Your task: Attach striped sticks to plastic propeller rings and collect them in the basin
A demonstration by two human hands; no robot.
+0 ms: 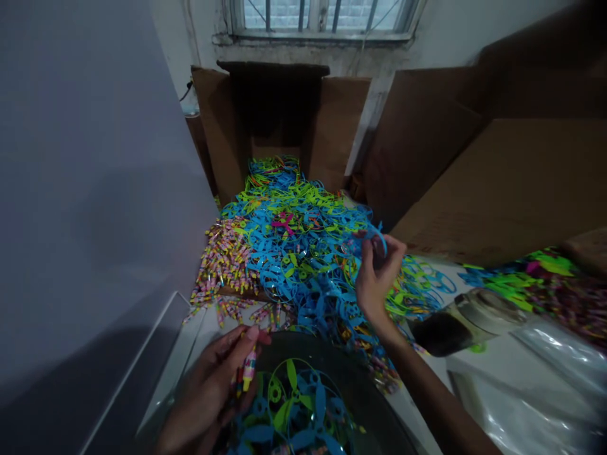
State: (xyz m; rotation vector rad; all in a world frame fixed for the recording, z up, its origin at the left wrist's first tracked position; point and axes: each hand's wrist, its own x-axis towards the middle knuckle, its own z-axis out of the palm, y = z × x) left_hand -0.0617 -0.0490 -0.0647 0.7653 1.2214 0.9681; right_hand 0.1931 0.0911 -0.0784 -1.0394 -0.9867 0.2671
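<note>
A big grey wall (85, 189) stands close on my left, so my left hand (213, 385) has little room that way. On my right, tall cardboard boxes (512, 183) block the side. A jar (467, 319) lies on its side just past my right arm, next to a shiny plastic bag (554, 360). In front, a pile of spinners (303, 246) covers the table up to an open box (279, 120) at the back. A heap of sticks (225, 259) lies by the wall. The air above the pile is free, and my right hand (377, 272) is up there. The dark bowl (355, 379) below me is open on top.
</note>
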